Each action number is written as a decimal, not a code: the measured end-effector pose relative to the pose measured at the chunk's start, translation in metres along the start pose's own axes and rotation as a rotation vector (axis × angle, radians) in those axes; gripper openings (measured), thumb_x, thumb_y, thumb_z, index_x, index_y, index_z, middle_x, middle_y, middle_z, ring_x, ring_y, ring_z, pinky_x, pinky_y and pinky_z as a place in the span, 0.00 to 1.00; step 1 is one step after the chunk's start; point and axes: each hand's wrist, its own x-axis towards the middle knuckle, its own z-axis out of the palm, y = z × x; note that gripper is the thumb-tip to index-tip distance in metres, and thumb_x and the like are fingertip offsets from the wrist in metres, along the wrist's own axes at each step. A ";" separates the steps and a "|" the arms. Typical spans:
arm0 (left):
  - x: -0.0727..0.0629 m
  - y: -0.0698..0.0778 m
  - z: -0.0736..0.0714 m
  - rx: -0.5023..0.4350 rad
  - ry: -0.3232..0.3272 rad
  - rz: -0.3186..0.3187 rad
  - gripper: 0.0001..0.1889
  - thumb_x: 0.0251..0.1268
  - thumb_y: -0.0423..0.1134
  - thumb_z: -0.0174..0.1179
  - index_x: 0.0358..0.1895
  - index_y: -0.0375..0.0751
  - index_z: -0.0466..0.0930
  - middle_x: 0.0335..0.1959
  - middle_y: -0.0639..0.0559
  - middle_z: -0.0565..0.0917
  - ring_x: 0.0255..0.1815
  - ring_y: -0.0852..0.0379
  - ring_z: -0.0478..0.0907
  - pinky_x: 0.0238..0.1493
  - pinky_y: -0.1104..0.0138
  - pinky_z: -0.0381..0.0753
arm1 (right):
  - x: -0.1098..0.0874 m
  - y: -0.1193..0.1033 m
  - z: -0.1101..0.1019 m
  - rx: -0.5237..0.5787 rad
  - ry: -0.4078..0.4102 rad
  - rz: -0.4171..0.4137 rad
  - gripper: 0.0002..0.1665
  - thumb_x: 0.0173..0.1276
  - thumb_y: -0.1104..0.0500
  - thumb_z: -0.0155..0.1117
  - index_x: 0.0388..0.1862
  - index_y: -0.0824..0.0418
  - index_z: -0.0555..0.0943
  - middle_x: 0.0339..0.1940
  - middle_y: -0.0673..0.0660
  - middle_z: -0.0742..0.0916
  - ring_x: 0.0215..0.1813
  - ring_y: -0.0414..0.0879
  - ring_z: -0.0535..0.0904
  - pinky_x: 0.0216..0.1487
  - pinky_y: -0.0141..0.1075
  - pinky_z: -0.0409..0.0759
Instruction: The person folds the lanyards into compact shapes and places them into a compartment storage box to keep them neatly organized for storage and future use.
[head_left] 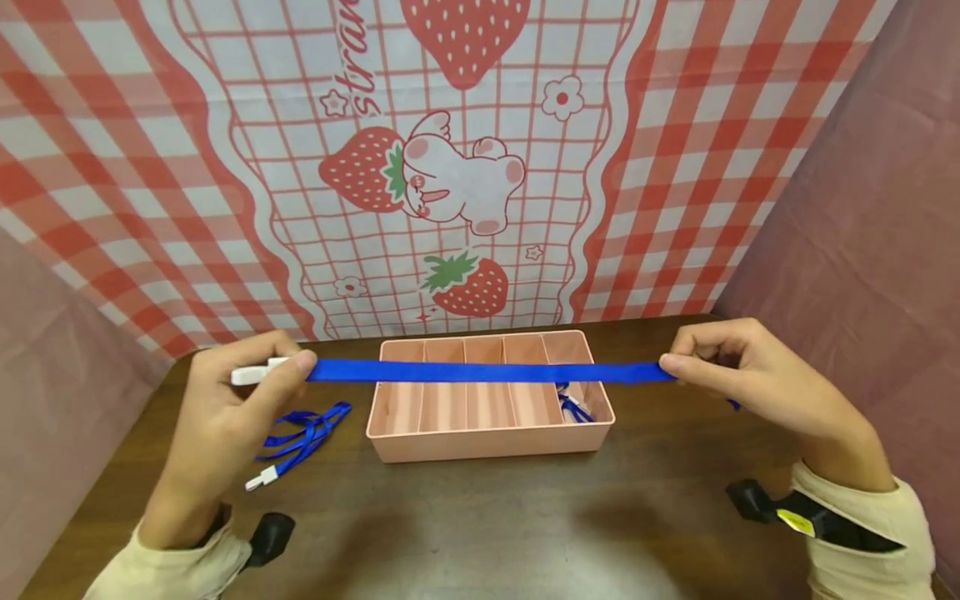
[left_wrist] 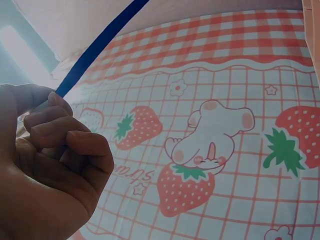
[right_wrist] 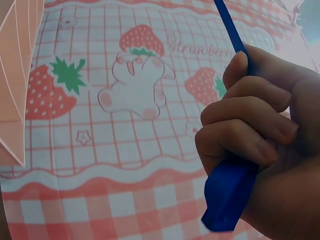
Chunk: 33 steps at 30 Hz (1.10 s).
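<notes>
A blue lanyard (head_left: pixel 465 372) is stretched level between both hands, above the pink divided box. My left hand (head_left: pixel 232 400) pinches one end by its white clip (head_left: pixel 251 375), thumb against the strap. At the other end my right hand (head_left: pixel 757 379) pinches the strap between thumb and forefinger. In the right wrist view a loose blue end (right_wrist: pixel 230 197) hangs out below the curled fingers. The pink box (head_left: pixel 491 443) stands on the table, and its rightmost compartment holds a blue lanyard (head_left: pixel 576 408). Another lanyard (head_left: pixel 303 437) with a white clip lies folded beside the left hand.
The brown table (head_left: pixel 480 517) runs up to a strawberry-patterned cloth (head_left: pixel 480 183) hanging behind the box. Pink cloth walls (head_left: pixel 847 250) stand at both sides. Several compartments left of the lanyard in the box show bare floors.
</notes>
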 end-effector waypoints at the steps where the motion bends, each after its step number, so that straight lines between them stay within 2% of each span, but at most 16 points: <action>1: 0.000 0.000 0.000 0.002 -0.001 -0.002 0.14 0.65 0.16 0.52 0.22 0.32 0.74 0.14 0.52 0.68 0.12 0.61 0.57 0.10 0.69 0.51 | 0.000 0.001 -0.002 -0.009 0.006 0.010 0.14 0.73 0.65 0.61 0.27 0.51 0.79 0.15 0.50 0.70 0.16 0.43 0.64 0.14 0.36 0.65; 7: 0.001 0.002 -0.004 0.027 0.040 -0.056 0.13 0.67 0.19 0.54 0.23 0.32 0.74 0.14 0.52 0.68 0.11 0.60 0.56 0.09 0.68 0.50 | -0.005 0.012 -0.016 0.020 0.055 0.017 0.12 0.71 0.69 0.61 0.29 0.56 0.81 0.17 0.51 0.70 0.19 0.47 0.62 0.19 0.37 0.63; 11: 0.003 -0.002 -0.005 0.043 0.025 -0.047 0.13 0.67 0.19 0.54 0.22 0.31 0.74 0.14 0.52 0.68 0.11 0.61 0.56 0.09 0.69 0.50 | -0.013 0.018 -0.023 0.092 0.055 0.097 0.08 0.71 0.69 0.61 0.33 0.61 0.82 0.19 0.51 0.71 0.22 0.49 0.63 0.21 0.39 0.64; 14: 0.004 -0.005 -0.007 0.063 0.017 -0.040 0.14 0.67 0.19 0.54 0.22 0.32 0.74 0.13 0.52 0.68 0.11 0.62 0.58 0.09 0.68 0.51 | -0.017 0.024 -0.028 0.094 0.063 0.132 0.06 0.70 0.69 0.62 0.34 0.62 0.83 0.22 0.51 0.74 0.25 0.49 0.65 0.24 0.41 0.65; 19: 0.005 -0.007 -0.011 0.100 0.001 -0.024 0.14 0.69 0.21 0.53 0.23 0.33 0.77 0.13 0.51 0.69 0.12 0.61 0.62 0.11 0.67 0.57 | -0.020 0.036 -0.040 0.037 0.071 0.055 0.10 0.69 0.74 0.60 0.36 0.62 0.85 0.22 0.51 0.77 0.22 0.47 0.67 0.21 0.40 0.65; 23: 0.007 -0.007 -0.014 0.101 -0.034 0.010 0.12 0.69 0.20 0.52 0.27 0.31 0.80 0.13 0.51 0.70 0.15 0.59 0.65 0.15 0.67 0.62 | -0.023 0.047 -0.048 0.068 0.022 0.047 0.12 0.71 0.76 0.55 0.40 0.65 0.85 0.20 0.52 0.76 0.19 0.49 0.68 0.17 0.40 0.67; 25: 0.007 -0.006 -0.016 0.090 -0.048 0.001 0.10 0.69 0.19 0.52 0.32 0.29 0.82 0.14 0.51 0.71 0.16 0.58 0.66 0.15 0.67 0.61 | -0.024 0.053 -0.050 0.077 0.010 0.051 0.13 0.71 0.76 0.55 0.41 0.67 0.85 0.20 0.53 0.75 0.20 0.50 0.68 0.18 0.40 0.68; 27: 0.006 -0.004 -0.018 0.047 -0.068 -0.031 0.09 0.68 0.18 0.52 0.37 0.26 0.83 0.15 0.50 0.72 0.16 0.58 0.67 0.13 0.67 0.60 | -0.025 0.057 -0.051 0.085 0.004 0.057 0.13 0.71 0.77 0.54 0.41 0.67 0.85 0.20 0.53 0.76 0.21 0.51 0.68 0.20 0.40 0.69; 29: 0.005 -0.003 -0.020 -0.061 -0.120 -0.052 0.11 0.68 0.17 0.49 0.42 0.23 0.83 0.16 0.48 0.74 0.16 0.57 0.68 0.11 0.67 0.59 | -0.024 0.061 -0.051 0.094 -0.008 0.055 0.13 0.71 0.77 0.54 0.42 0.68 0.84 0.20 0.54 0.76 0.22 0.51 0.69 0.22 0.41 0.70; 31: 0.002 -0.003 -0.023 -0.208 -0.203 -0.048 0.14 0.68 0.15 0.45 0.43 0.22 0.82 0.18 0.45 0.78 0.18 0.54 0.73 0.13 0.67 0.65 | -0.022 0.063 -0.051 0.117 -0.027 0.042 0.13 0.71 0.77 0.53 0.43 0.68 0.84 0.20 0.55 0.77 0.22 0.51 0.70 0.22 0.41 0.71; 33: 0.000 -0.004 -0.023 -0.395 -0.309 0.005 0.14 0.67 0.15 0.42 0.43 0.20 0.81 0.21 0.40 0.82 0.22 0.49 0.78 0.18 0.64 0.73 | -0.020 0.064 -0.050 0.129 -0.044 0.030 0.13 0.72 0.77 0.52 0.43 0.68 0.83 0.20 0.56 0.77 0.23 0.51 0.71 0.22 0.41 0.71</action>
